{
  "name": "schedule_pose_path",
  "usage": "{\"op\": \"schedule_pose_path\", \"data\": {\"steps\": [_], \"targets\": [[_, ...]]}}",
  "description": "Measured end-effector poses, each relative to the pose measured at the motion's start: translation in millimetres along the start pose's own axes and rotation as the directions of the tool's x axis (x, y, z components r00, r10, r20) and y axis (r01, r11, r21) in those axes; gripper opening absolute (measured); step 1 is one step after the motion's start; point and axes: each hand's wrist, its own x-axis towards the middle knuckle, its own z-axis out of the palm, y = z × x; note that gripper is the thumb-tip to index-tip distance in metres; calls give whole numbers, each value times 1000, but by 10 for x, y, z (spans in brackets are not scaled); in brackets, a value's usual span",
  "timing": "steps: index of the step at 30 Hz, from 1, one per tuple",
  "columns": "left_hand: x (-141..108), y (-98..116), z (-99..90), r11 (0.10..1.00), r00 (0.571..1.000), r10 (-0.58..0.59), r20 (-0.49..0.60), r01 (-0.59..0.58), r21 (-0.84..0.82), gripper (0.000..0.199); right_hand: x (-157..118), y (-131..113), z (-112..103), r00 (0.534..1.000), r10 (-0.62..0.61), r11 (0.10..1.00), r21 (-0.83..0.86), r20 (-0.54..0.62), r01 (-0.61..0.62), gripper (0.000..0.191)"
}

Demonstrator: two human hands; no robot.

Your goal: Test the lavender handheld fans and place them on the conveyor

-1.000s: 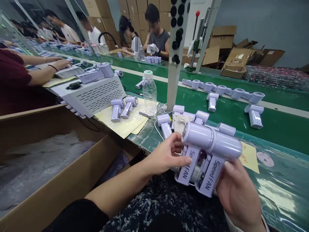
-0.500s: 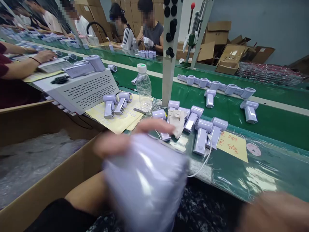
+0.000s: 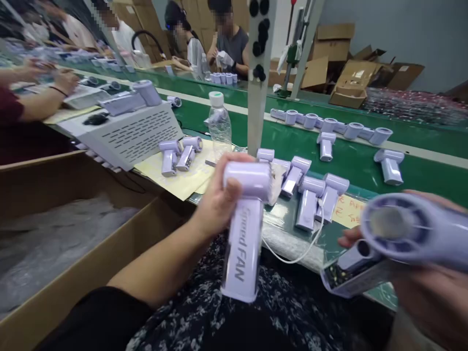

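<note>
The left hand (image 3: 219, 204) is wrapped around the barrel head of a lilac handheld fan (image 3: 243, 234), thumb over the top, so that the handle printed "Speed FAN" hangs straight down over the lap. The right hand (image 3: 431, 287) grips a second fan (image 3: 398, 239) close to the camera, its round intake grille facing the lens and its handle pointing left and downward; it is blurred, so exactly how the fingers sit on it is hard to make out. Both fans look like light, hollow plastic shells, rigid and smooth, probably a little slick. The stubby head fills the palm well, though the long flat handle seems the surer place to take one, and the grille looks like the part to keep fingers off. Just beyond the hands, on the plastic-covered bench edge (image 3: 365, 273), several more fans (image 3: 310, 195) lie on their sides, a white cable (image 3: 292, 253) looping beneath them, beside a yellow handwritten note (image 3: 347, 212). To the left, two fans (image 3: 177, 153) rest on yellow sheets near a clear water bottle (image 3: 218, 126) and a grey vented box (image 3: 127, 134). A cardboard carton (image 3: 91, 263) lined with wrap stands at the lower left. Further fans dot the green conveyor belt (image 3: 365, 165), and other people work along the far side.
</note>
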Motion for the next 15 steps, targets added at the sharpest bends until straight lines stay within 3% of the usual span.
{"op": "schedule_pose_path", "data": {"steps": [2,4,6,11,15], "targets": [[-51,-124,74,996,998,-58,7,58,74,70,121,163,249,999,39,996,76,10,-39,107],[-88,-244,127,981,996,-80,24,75,178,72,183,345,504,988,151,977,150,35,-155,96],[-106,-328,164,962,998,-30,49,15,274,73,185,487,702,972,198,953,206,128,-222,84],[-102,-376,259,910,989,146,30,-146,388,72,103,549,892,925,-5,937,326,381,-129,75],[-96,-434,329,897,986,158,49,-164,410,72,50,494,927,873,-24,965,238,487,-106,88]]}}
